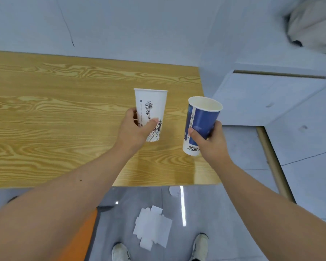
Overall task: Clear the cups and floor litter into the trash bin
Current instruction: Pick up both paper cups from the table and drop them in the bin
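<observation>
My left hand [135,129] grips a white paper cup [151,104] with a line drawing on it, held upright over the wooden table [55,110]. My right hand [212,142] holds a blue and white paper cup [200,121], tilted a little to the right, above the table's right front corner. Both cups look empty from what shows of their rims. On the grey floor between my shoes lies a flattened white paper piece [152,227]. A smaller white scrap [174,191] lies just under the table's front edge. No trash bin is in view.
The table's front edge runs across the middle of the view. An orange seat [79,236] sits at the lower left beside my left arm. A white low cabinet or platform [262,98] stands to the right, with a beige strip along its base. My shoes [200,245] stand on the floor.
</observation>
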